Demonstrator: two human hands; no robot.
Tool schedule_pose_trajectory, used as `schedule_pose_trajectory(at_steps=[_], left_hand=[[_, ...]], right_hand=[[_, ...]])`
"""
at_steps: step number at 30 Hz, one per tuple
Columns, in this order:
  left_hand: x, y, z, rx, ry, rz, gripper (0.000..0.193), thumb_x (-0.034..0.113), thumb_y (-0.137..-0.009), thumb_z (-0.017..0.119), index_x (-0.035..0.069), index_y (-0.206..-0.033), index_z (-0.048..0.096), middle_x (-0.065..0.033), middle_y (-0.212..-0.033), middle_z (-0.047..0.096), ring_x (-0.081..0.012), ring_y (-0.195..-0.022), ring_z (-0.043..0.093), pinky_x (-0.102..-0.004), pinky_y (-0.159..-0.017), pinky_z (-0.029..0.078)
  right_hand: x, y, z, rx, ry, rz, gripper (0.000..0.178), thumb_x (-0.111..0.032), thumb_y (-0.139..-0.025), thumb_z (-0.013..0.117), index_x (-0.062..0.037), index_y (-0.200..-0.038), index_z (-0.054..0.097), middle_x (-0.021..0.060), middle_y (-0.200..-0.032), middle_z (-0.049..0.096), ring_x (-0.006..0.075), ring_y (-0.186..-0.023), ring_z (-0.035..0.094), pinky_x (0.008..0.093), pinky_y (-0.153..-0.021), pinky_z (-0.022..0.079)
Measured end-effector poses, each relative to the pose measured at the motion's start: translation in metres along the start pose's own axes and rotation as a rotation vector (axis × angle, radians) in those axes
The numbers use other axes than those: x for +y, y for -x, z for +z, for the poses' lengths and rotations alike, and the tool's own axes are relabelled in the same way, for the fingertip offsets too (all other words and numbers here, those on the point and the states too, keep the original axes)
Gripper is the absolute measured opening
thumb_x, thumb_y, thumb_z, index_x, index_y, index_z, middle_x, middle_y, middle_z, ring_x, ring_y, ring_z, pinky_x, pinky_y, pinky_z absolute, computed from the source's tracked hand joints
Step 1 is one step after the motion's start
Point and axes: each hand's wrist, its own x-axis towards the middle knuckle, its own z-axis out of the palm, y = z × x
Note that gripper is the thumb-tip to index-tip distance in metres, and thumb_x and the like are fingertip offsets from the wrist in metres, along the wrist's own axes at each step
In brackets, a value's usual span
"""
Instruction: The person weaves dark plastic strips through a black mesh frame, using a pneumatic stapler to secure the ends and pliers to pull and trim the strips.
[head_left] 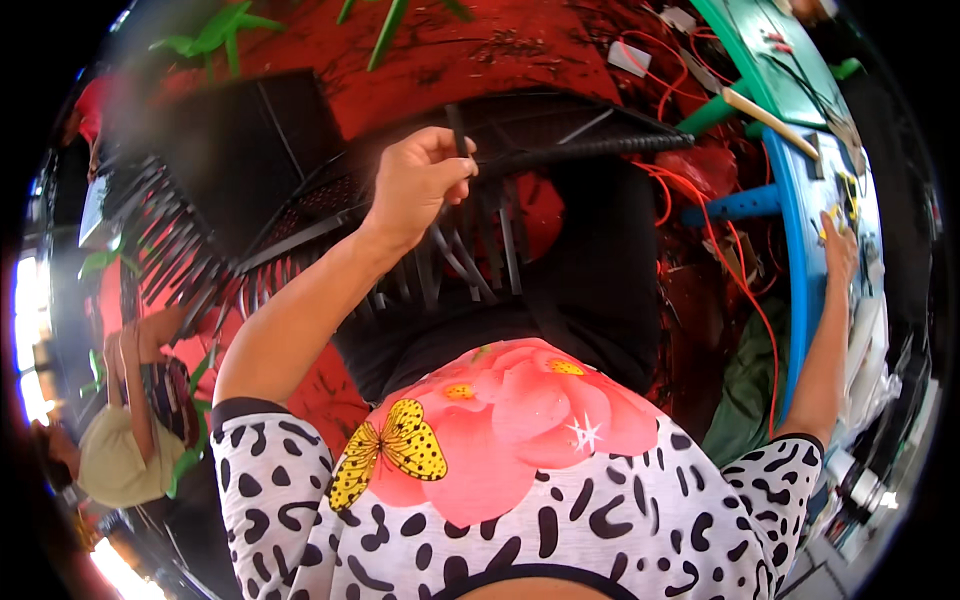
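Observation:
My left hand (415, 190) is raised above my lap, thumb and fingers pinching a flat dark strip (458, 128) that stands upright. Behind and below it lies a black woven panel (520, 125) with a long frame edge, and loose dark strips (455, 255) hang from it in front of my black-clad legs. Out to the right, my right hand (841, 250) is on the blue stool (796, 260), its fingers closed at a yellow-handled tool (850, 190). The tool's exact kind is too small to make out.
A hammer (770, 120) with a wooden handle lies on the blue stool, beside a green stool (740, 50). Orange cord (735, 250) loops over the red floor (400, 90). More black strip-fringed panels (245, 150) stand at left, near another person (125, 440).

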Motion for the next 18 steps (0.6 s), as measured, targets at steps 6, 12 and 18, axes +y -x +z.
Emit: schedule_pose_trajectory(at_steps=[6, 12, 18], left_hand=[[0.003, 0.009, -0.012, 0.090, -0.061, -0.040, 0.013, 0.003, -0.086, 0.056, -0.002, -0.096, 0.061, -0.0004, -0.071, 0.055, -0.0057, -0.056, 0.049, -0.0186, -0.052, 0.040], [0.025, 0.031, -0.060, 0.288, -0.306, 0.060, 0.019, 0.006, -0.088, 0.056, -0.002, -0.103, 0.064, 0.0035, -0.067, 0.053, -0.0021, -0.054, 0.045, -0.0156, -0.051, 0.037], [0.018, 0.075, -0.142, 0.486, -0.577, -0.007, 0.025, 0.005, -0.087, 0.055, -0.002, -0.110, 0.061, 0.0032, -0.066, 0.052, -0.0025, -0.057, 0.045, -0.0169, -0.052, 0.036]], right_hand=[[-0.045, -0.027, 0.006, 0.096, 0.119, 0.174, 0.086, -0.074, -0.069, 0.051, -0.0145, -0.131, 0.049, 0.0169, -0.130, 0.050, 0.0338, -0.122, 0.044, 0.0535, -0.097, 0.033], [-0.002, -0.039, 0.031, 0.290, 0.268, -0.159, 0.066, -0.063, -0.081, 0.048, -0.0196, -0.130, 0.049, 0.0139, -0.121, 0.056, 0.0327, -0.114, 0.051, 0.0506, -0.095, 0.037], [0.124, -0.022, 0.020, 0.493, 0.048, -0.362, 0.078, -0.061, -0.079, 0.053, 0.0008, -0.127, 0.048, 0.0242, -0.123, 0.052, 0.0386, -0.113, 0.050, 0.0417, -0.098, 0.037]])
